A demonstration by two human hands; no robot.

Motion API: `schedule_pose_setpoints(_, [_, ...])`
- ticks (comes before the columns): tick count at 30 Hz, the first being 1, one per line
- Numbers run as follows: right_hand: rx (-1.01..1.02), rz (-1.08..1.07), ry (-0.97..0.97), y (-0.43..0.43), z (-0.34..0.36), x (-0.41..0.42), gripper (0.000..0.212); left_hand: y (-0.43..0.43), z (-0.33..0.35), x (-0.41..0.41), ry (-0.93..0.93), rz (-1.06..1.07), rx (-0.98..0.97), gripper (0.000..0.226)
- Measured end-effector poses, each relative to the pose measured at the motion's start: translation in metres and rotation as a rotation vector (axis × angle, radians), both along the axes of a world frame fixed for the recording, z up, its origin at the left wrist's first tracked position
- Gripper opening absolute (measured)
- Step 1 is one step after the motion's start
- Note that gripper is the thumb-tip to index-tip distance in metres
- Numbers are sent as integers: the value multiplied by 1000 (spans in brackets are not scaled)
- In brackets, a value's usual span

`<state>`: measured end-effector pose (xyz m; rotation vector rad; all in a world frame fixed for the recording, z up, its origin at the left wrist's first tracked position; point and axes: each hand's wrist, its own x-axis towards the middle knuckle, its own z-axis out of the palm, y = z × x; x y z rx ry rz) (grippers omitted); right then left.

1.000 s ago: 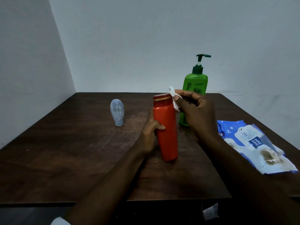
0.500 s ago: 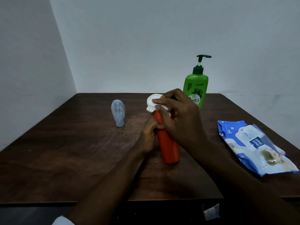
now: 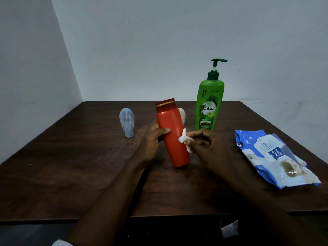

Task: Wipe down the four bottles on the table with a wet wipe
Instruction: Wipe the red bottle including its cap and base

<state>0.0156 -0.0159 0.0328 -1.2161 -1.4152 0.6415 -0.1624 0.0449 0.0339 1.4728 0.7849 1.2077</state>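
Half a second ago the right hand (image 3: 204, 144) covered the cap of the tall red plastic bottle (image 3: 171, 134) with the crumpled white wet wipe (image 3: 184, 139); now this hand has come down to the middle of the bottle's right side, and the dark red cap with its gold ring is uncovered. The fingers of the right hand are pinched together on the wipe, which touches the bottle's body. The left hand (image 3: 152, 141) is closed around the left side of the red bottle, thumb on the front, and holds it tilted, its top leaning to the left and its base on or just above the dark brown wooden table (image 3: 71, 166); I cannot tell which. Just behind the red bottle a small cream-coloured bottle (image 3: 182, 115) is partly hidden. Far right of it stands the green pump bottle (image 3: 209, 105), upright. A small pale blue bottle (image 3: 126, 122) stands on its cap, far left. The blue and white pack of wet wipes (image 3: 273, 157) lies flat on the right side of the table.
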Motion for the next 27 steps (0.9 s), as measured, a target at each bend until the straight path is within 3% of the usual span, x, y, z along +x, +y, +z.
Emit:
schedule_pose_setpoints(2, [-111,-7,-133,-9,-3,4,9,1,0,-1,-8,8,-8,22])
schedule_pose_setpoints(6, [-230,12,-197,-17,-3,7,13,4,2,0,32,17,37,39])
schedule_pose_setpoints(9, [-192,1,-193,-13,-3,2,15,8,4,-4,52,46,59,51])
schedule_pose_setpoints(14, [-90,-20,-210,11,-4,-19,16,17,9,-16,127,99,120,49])
schedule_pose_setpoints(21, [-58,-63,-267,63,-13,-57,20,48,15,-33,280,229,184,53])
schedule_pose_setpoints(27, [-63,-126,-291,85,-25,-72,25,68,21,-41,308,242,170,49])
